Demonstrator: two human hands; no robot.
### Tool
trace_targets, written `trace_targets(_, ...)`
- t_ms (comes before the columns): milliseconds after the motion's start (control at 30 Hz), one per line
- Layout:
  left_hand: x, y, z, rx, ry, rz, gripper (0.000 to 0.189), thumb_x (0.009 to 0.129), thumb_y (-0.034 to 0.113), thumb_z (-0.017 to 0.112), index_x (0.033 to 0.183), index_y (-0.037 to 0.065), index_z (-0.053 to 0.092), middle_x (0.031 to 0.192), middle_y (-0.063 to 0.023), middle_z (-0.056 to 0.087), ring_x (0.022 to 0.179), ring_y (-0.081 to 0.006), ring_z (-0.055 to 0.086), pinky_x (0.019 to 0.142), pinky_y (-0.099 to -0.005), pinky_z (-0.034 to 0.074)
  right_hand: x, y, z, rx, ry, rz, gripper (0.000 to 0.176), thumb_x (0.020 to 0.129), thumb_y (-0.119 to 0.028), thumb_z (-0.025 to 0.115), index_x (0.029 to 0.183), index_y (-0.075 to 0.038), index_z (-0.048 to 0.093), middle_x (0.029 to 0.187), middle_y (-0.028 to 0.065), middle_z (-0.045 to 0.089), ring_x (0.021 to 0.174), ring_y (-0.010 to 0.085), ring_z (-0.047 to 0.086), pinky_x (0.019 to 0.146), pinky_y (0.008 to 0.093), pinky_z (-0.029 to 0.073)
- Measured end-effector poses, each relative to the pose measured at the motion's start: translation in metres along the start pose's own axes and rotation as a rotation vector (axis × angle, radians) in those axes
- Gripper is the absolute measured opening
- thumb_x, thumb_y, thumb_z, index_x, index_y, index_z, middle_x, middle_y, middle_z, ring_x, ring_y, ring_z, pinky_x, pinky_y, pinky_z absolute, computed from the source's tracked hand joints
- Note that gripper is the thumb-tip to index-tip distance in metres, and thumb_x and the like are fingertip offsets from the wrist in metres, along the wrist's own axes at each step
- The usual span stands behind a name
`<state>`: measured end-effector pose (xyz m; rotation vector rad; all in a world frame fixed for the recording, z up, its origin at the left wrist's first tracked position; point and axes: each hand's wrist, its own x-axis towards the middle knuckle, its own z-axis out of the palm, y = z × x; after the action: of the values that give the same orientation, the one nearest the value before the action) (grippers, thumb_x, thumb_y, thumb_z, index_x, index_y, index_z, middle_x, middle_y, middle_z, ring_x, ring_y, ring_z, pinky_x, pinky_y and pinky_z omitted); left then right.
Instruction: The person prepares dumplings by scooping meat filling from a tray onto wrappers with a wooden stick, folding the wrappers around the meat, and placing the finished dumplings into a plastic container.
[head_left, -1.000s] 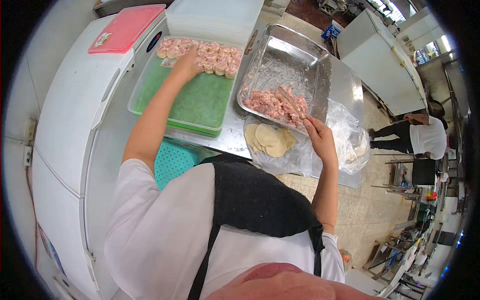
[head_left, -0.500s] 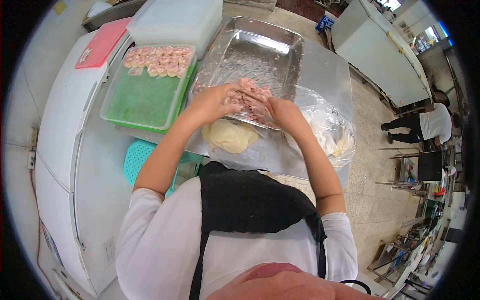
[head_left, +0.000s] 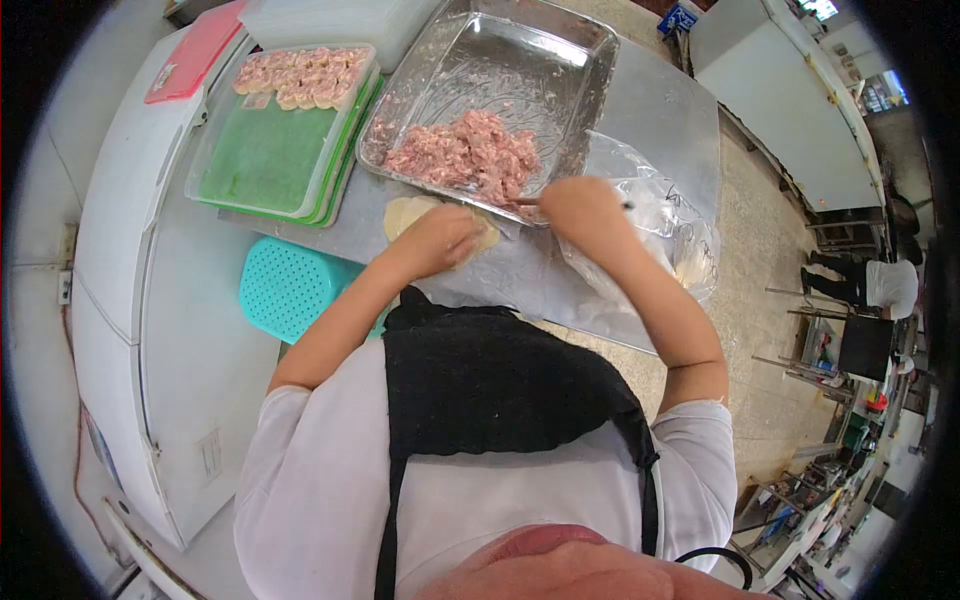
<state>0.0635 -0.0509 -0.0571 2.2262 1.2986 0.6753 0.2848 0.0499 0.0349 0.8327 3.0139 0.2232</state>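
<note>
My left hand [head_left: 438, 242] is closed, its curled fingers at the thin round dough wrappers [head_left: 404, 212], pinching what looks like a wrapper edge. These lie on plastic at the table's near edge. My right hand [head_left: 582, 212] is wrapped round a thin stick-like utensil [head_left: 526, 201], whose tip points left over the near rim of the metal tray [head_left: 590, 120]; its exact kind is not clear. Pink ground meat [head_left: 470, 155] sits heaped in the tray's near part. Left of the tray, filled dumplings [head_left: 305, 75] stand in rows in a plastic container with a green bottom [head_left: 262, 160].
A clear plastic bag [head_left: 655, 225] lies right of the tray on the metal table [head_left: 670, 120]. A turquoise perforated basket [head_left: 287, 290] is below the table's left edge. White freezer [head_left: 110, 250], pink lid [head_left: 195, 50]. A person [head_left: 885, 288] stands far right.
My left hand has left the meat and come down to the wrappers. My right hand has drawn back from the meat with the utensil. The view has shifted slightly.
</note>
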Motion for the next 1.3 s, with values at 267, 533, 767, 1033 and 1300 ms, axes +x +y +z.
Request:
trace_targets(267, 0.013, -0.01, -0.001, 0.036, 0.066, 0.039, 0.029, 0.082, 0.02, 0.059, 0.105, 0.003, 0.066, 0.097, -0.0134, 0.067, 0.092, -0.0313, 0.062, 0.083, -0.0397, 0.049, 0.013, -0.008, 0.063, 0.211, -0.085, 0.173, 0.029, 0.088, -0.029, 0.052, 0.072, -0.009, 0.065, 0.072, 0.0149, 0.065, 0.067, 0.0313, 0.065, 0.058, 0.045, 0.05)
trace_targets(533, 0.001, -0.017, -0.007, -0.064, 0.099, 0.141, 0.035, 0.078, 0.021, 0.064, 0.109, 0.004, 0.062, 0.104, -0.0136, 0.062, 0.098, -0.033, 0.058, 0.086, -0.0412, 0.046, 0.03, -0.028, 0.031, 0.637, -0.066, 0.346, 0.039, 0.093, -0.033, 0.047, 0.074, -0.003, 0.063, 0.072, 0.0225, 0.062, 0.072, 0.0391, 0.062, 0.066, 0.0499, 0.048)
trace_targets(767, -0.044, -0.065, -0.027, -0.068, 0.094, 0.163, 0.03, 0.075, 0.018, 0.069, 0.103, 0.008, 0.06, 0.092, -0.0096, 0.058, 0.093, -0.0325, 0.054, 0.083, -0.0429, 0.043, 0.125, -0.041, 0.023, 0.248, -0.01, 0.295, 0.024, 0.087, -0.019, 0.051, 0.076, -0.002, 0.064, 0.074, 0.0195, 0.065, 0.069, 0.0359, 0.065, 0.061, 0.0467, 0.051)
trace_targets(1033, -0.028, -0.078, -0.047, -0.175, 0.085, 0.149, 0.019, 0.084, 0.022, 0.06, 0.087, 0.004, 0.065, 0.082, -0.015, 0.061, 0.082, -0.0353, 0.057, 0.075, -0.0439, 0.045, 0.132, -0.103, 0.043, 0.165, 0.015, 0.131, 0.013, 0.075, -0.013, 0.055, 0.071, -0.006, 0.065, 0.068, 0.017, 0.065, 0.061, 0.0307, 0.067, 0.053, 0.0427, 0.052)
trace_targets(1300, -0.023, -0.074, -0.06, -0.297, -0.018, 0.004, 0.021, 0.087, 0.022, 0.058, 0.085, 0.001, 0.061, 0.079, -0.0171, 0.061, 0.08, -0.0351, 0.059, 0.072, -0.0418, 0.046, 0.093, -0.069, 0.032, 0.945, 0.066, 0.402, 0.04, 0.093, -0.031, 0.055, 0.071, 0.001, 0.06, 0.061, 0.0139, 0.06, 0.054, 0.0188, 0.055, 0.055, 0.0343, 0.042)
